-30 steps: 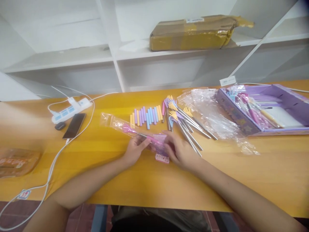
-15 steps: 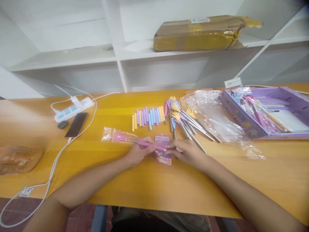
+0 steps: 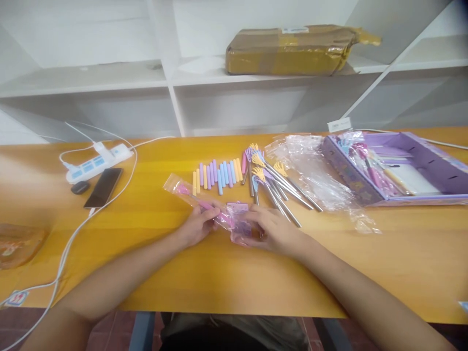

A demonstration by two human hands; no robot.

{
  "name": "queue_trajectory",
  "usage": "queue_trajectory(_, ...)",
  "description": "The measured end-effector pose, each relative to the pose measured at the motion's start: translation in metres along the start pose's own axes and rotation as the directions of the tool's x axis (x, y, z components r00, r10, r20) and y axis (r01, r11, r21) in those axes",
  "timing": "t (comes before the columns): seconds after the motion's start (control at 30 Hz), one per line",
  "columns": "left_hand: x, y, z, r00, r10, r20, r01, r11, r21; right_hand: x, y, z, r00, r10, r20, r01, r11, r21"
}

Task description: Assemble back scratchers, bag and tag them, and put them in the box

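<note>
My left hand is closed around a pink back scratcher in a clear plastic bag. The scratcher's claw end points up and left. My right hand pinches the bag's other end by a pink and purple printed card, its fingers partly hiding the card. Just beyond my hands lies a pile of back scratchers with steel rods and yellow, blue and purple claw heads. Left of the pile, loose handle sleeves in yellow, purple and blue form a row.
Empty clear bags lie right of the pile, beside a purple box with bagged scratchers inside. On the left are a power strip, a phone and white cables. A taped carton sits on the shelf behind.
The bagged back scratcher has tilted, its claw end rising away from me. My left hand has shifted slightly left. The whole view has also moved a little.
</note>
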State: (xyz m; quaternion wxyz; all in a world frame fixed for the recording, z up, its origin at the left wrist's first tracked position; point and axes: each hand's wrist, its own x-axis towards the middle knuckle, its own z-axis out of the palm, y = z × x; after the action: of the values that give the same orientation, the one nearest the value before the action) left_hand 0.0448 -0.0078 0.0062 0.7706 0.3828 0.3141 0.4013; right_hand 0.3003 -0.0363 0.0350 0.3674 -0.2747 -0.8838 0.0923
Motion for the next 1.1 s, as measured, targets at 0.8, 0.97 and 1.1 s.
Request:
queue_trajectory(0.8, 0.002, 0.006, 0.000, 0.989, -0.084, 0.118, 0.082, 0.996, 0.024, -0.010, -0.014, -0.006, 1.000, 0.004, 0.007, -0.003, 1.000, -0.010)
queue_trajectory(0.97, 0.002, 0.004, -0.002, 0.990, -0.084, 0.115, 0.078, 0.995, 0.055, -0.011, -0.008, -0.007, 0.992, -0.100, -0.076, 0.094, 0.993, -0.072)
queue_trajectory(1.1, 0.004, 0.003, -0.003, 0.982, -0.111, 0.155, 0.093, 0.988, 0.122, -0.009, -0.001, -0.005, 0.964, -0.257, -0.065, 0.245, 0.957, -0.157)
